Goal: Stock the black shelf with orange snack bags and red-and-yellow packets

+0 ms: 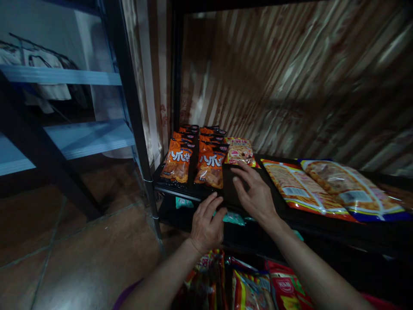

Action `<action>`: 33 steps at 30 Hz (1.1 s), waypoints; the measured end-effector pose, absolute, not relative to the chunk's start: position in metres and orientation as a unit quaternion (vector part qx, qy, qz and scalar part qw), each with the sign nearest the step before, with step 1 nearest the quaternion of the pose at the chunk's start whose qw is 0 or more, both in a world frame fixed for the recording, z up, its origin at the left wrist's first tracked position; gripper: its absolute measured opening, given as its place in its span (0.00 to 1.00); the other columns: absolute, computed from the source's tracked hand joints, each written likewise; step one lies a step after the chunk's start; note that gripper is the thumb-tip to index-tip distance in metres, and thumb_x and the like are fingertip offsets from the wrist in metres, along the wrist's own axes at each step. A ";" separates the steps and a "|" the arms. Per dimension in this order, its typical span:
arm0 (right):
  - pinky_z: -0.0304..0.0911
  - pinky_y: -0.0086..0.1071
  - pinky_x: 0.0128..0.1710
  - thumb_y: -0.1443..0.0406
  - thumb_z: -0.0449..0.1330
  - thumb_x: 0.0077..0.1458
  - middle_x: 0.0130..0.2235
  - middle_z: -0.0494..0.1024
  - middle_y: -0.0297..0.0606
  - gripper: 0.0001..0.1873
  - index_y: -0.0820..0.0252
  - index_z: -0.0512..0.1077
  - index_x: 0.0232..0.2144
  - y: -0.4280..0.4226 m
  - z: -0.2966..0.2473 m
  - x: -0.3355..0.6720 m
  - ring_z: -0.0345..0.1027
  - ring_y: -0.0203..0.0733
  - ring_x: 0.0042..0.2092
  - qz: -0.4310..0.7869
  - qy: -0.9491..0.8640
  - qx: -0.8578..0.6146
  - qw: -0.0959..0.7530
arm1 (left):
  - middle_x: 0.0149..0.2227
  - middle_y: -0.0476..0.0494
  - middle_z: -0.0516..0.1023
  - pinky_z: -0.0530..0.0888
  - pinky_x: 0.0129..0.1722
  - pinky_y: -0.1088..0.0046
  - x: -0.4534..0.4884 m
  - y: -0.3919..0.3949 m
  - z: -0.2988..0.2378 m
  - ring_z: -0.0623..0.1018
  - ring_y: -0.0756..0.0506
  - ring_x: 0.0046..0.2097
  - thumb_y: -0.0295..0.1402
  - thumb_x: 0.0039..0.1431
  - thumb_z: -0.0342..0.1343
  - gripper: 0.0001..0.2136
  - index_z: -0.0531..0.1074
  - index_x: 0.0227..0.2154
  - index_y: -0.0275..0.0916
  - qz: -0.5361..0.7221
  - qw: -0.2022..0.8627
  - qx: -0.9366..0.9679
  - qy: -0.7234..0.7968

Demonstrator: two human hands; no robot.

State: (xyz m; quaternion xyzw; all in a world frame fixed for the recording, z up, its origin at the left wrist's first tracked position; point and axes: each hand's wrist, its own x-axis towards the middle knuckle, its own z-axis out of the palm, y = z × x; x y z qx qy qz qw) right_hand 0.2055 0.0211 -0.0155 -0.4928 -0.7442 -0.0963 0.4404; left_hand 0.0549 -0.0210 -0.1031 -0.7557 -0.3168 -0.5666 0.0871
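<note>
My left hand point(209, 221) hovers at the front edge of the black shelf point(230, 193), its fingers apart and nothing in them. Over the shelf, my right hand point(253, 189) reaches with spread fingers toward a yellow and pink snack bag point(240, 150); I cannot tell whether the fingertips touch it. Left of that bag, orange and black snack bags stand in two rows, the left front one point(177, 162) beside the right front one point(211, 163). Farther right lie a red-edged noodle-like snack bag point(300, 187) and a blue-edged bag point(351, 189), both flat.
Below my arms sit several more packs, among them a red bag point(287, 284) and a yellow and red bag point(250, 288). A lower shelf holds green packets point(234, 218). At left stands a blue shelf rack point(87, 137); a striped curtain point(274, 77) hangs behind.
</note>
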 end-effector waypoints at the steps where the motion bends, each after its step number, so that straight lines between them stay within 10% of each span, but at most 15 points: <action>1: 0.64 0.47 0.55 0.62 0.52 0.59 0.55 0.72 0.50 0.15 0.61 0.74 0.45 0.014 -0.021 0.209 0.66 0.50 0.56 -0.092 -0.743 -0.496 0.440 | 0.49 0.35 0.76 0.75 0.51 0.61 0.056 -0.022 -0.103 0.69 0.40 0.59 0.20 0.54 0.47 0.14 0.71 0.42 0.35 -0.566 0.089 -0.759 -0.310; 19: 0.62 0.45 0.57 0.58 0.49 0.61 0.55 0.72 0.49 0.20 0.61 0.71 0.49 -0.013 -0.047 0.210 0.66 0.46 0.57 0.028 -0.728 -0.529 0.435 | 0.57 0.33 0.69 0.60 0.61 0.47 0.059 -0.014 -0.093 0.58 0.38 0.65 0.22 0.56 0.48 0.17 0.70 0.48 0.35 -0.551 0.133 -0.702 -0.430; 27: 0.49 0.47 0.64 0.53 0.47 0.60 0.65 0.57 0.49 0.32 0.63 0.58 0.62 0.060 -0.020 0.177 0.42 0.47 0.68 0.053 -0.685 -0.564 0.459 | 0.62 0.33 0.63 0.57 0.62 0.46 0.052 -0.007 -0.101 0.52 0.36 0.67 0.26 0.59 0.50 0.22 0.62 0.57 0.35 -0.487 0.132 -0.722 -0.473; 33: 0.46 0.44 0.65 0.55 0.50 0.58 0.66 0.54 0.48 0.28 0.63 0.68 0.56 0.097 -0.008 0.164 0.42 0.50 0.68 0.029 -0.672 -0.576 0.465 | 0.61 0.35 0.64 0.58 0.62 0.46 0.048 -0.004 -0.100 0.56 0.38 0.66 0.26 0.59 0.49 0.22 0.62 0.57 0.36 -0.477 0.137 -0.719 -0.487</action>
